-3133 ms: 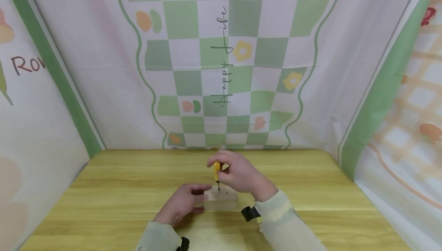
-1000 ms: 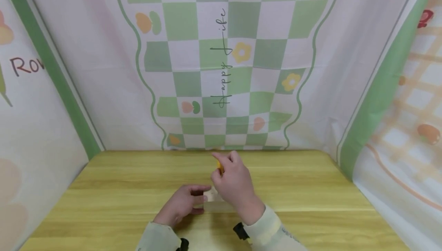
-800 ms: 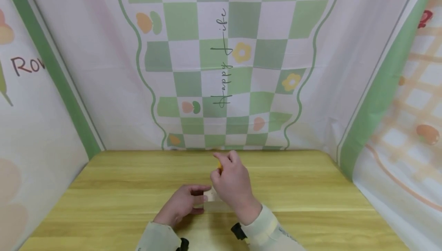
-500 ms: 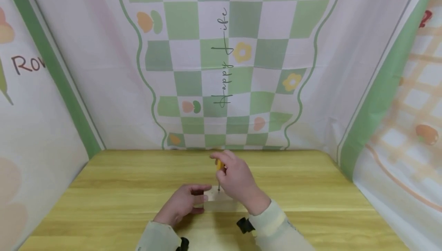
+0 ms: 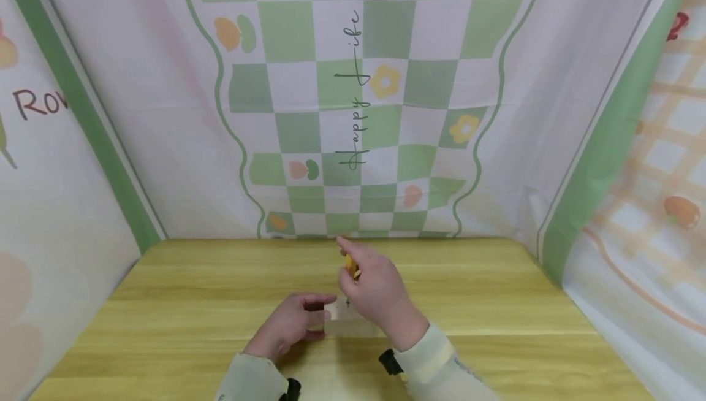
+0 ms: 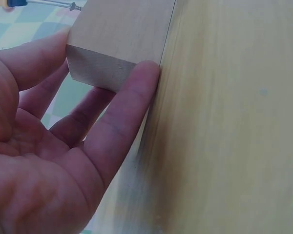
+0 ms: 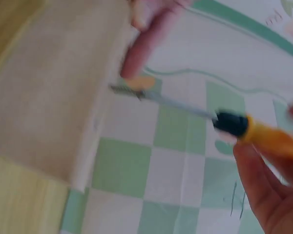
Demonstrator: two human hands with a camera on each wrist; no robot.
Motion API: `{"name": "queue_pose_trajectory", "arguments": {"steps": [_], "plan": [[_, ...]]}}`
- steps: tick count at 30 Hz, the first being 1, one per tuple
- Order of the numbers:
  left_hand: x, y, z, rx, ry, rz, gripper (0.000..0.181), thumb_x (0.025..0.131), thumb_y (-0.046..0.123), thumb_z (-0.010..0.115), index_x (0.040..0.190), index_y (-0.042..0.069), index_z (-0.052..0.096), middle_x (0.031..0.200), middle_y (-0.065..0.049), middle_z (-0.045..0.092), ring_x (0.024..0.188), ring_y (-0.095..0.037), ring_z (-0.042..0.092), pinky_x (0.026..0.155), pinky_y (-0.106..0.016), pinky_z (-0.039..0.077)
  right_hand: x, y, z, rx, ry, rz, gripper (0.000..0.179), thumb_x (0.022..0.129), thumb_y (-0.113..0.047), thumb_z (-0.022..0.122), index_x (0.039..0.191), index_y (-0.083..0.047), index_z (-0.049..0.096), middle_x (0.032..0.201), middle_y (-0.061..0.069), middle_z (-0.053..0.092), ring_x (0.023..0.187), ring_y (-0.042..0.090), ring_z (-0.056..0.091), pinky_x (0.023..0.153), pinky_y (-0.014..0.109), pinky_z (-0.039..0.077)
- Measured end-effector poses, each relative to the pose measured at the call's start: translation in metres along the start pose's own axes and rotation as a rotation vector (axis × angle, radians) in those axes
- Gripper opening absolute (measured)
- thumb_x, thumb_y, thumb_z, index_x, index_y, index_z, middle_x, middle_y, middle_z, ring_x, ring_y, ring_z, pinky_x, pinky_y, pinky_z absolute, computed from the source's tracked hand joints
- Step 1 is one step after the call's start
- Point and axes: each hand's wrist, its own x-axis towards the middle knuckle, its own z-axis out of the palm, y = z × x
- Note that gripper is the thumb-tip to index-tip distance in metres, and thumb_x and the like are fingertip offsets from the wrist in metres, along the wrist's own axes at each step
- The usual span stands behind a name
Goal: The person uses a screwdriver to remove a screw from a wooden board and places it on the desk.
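While a green-and-white checked cloth (image 5: pixel 387 30) hangs behind the surface (image 5: pixel 220 269), side cloths (image 5: pixel 675 156) with printed patterns hang to either hand of it. Pale sleeves (image 5: pixel 250 376) come in from the near edge, a black piece (image 5: pixel 390 362) by each cuff. From the head view, the right hand (image 5: pixel 377 290) hides some of the block (image 5: pixel 347 328) from me; the block sits on the surface, near its middle.

I see the left hand (image 5: pixel 289 321) gripping the block's left end, one fingertip on a near corner. The right hand holds the screwdriver (image 7: pixel 273 139) by its handle. The shaft meets a screw (image 7: pixel 125 90) at the block's upper face, but blur keeps me from telling how deep that screw sits.

The block is pale, smooth, square-edged wood. The screwdriver has a yellow handle, a dark collar and a slim metal shaft. Yellowish wood grain runs across the surface, and faint creases cross the checked cloth.
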Motion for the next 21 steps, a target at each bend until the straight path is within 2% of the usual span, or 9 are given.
{"name": "queue_pose_trajectory", "arguments": {"steps": [3, 6, 9, 12, 14, 16, 18, 21], "plan": [[0.001, -0.001, 0.0, 0.0, -0.006, 0.007, 0.038, 0.094, 0.004, 0.067, 0.132, -0.001, 0.062, 0.142, -0.019, 0.051, 0.118, -0.035, 0.055, 0.083, -0.044, 0.058, -0.001, -0.007, 0.005, -0.047, 0.048, 0.007, 0.05, 0.088, -0.002, 0.059, 0.138, -0.001, 0.058, 0.112, 0.005, 0.069, 0.046, 0.001, 0.032, 0.041, 0.02, 0.036], [0.001, -0.001, 0.0, -0.004, -0.012, 0.014, 0.038, 0.094, 0.005, 0.068, 0.132, -0.001, 0.062, 0.14, -0.019, 0.053, 0.114, -0.032, 0.057, 0.083, -0.044, 0.058, 0.001, -0.012, 0.003, -0.064, 0.014, 0.001, 0.049, 0.088, 0.001, 0.057, 0.136, -0.002, 0.059, 0.113, 0.006, 0.069, 0.044, 0.001, 0.028, 0.042, 0.021, 0.035], [0.001, -0.001, 0.0, -0.007, -0.014, 0.015, 0.037, 0.094, 0.005, 0.067, 0.131, -0.001, 0.063, 0.138, -0.017, 0.054, 0.114, -0.03, 0.057, 0.082, -0.044, 0.058, 0.006, -0.011, -0.006, -0.037, -0.111, -0.042, 0.045, 0.091, 0.003, 0.056, 0.134, -0.005, 0.061, 0.117, 0.004, 0.069, 0.052, 0.003, 0.041, 0.05, 0.023, 0.043], [0.0, 0.0, 0.001, -0.001, -0.012, 0.015, 0.036, 0.095, 0.005, 0.067, 0.131, 0.0, 0.063, 0.138, -0.017, 0.054, 0.116, -0.032, 0.056, 0.082, -0.044, 0.058, 0.012, -0.004, -0.017, 0.04, -0.269, -0.094, 0.038, 0.095, 0.004, 0.058, 0.131, -0.009, 0.063, 0.121, 0.001, 0.067, 0.075, 0.008, 0.059, 0.066, 0.028, 0.052], [0.0, 0.001, 0.001, 0.005, -0.01, 0.018, 0.036, 0.095, 0.004, 0.067, 0.13, 0.0, 0.063, 0.139, -0.018, 0.053, 0.118, -0.034, 0.054, 0.082, -0.045, 0.058, 0.014, 0.002, -0.022, 0.1, -0.353, -0.111, 0.036, 0.097, 0.004, 0.059, 0.129, -0.012, 0.064, 0.123, -0.001, 0.066, 0.091, 0.011, 0.063, 0.076, 0.031, 0.054], [-0.001, 0.001, 0.001, 0.007, -0.007, 0.019, 0.037, 0.095, 0.004, 0.066, 0.131, 0.0, 0.063, 0.14, -0.019, 0.052, 0.12, -0.036, 0.053, 0.082, -0.045, 0.058, 0.015, 0.006, -0.025, 0.147, -0.398, -0.099, 0.037, 0.098, 0.003, 0.058, 0.13, -0.014, 0.064, 0.126, -0.002, 0.065, 0.097, 0.011, 0.064, 0.08, 0.032, 0.055], [0.0, 0.001, 0.001, 0.008, 0.001, 0.007, 0.036, 0.095, 0.004, 0.067, 0.131, 0.001, 0.063, 0.139, -0.019, 0.053, 0.119, -0.035, 0.054, 0.081, -0.045, 0.058, 0.015, 0.007, -0.024, 0.175, -0.395, -0.07, 0.039, 0.099, 0.001, 0.058, 0.134, -0.015, 0.062, 0.124, -0.001, 0.064, 0.093, 0.011, 0.064, 0.08, 0.03, 0.056], [0.0, 0.0, 0.0, 0.013, 0.012, -0.012, 0.036, 0.095, 0.005, 0.067, 0.131, 0.002, 0.064, 0.137, -0.017, 0.054, 0.115, -0.033, 0.057, 0.081, -0.044, 0.058, 0.009, 0.0, -0.018, 0.132, -0.29, -0.017, 0.044, 0.098, -0.009, 0.062, 0.141, -0.014, 0.056, 0.124, 0.004, 0.059, 0.083, 0.01, 0.059, 0.074, 0.027, 0.055]]}}
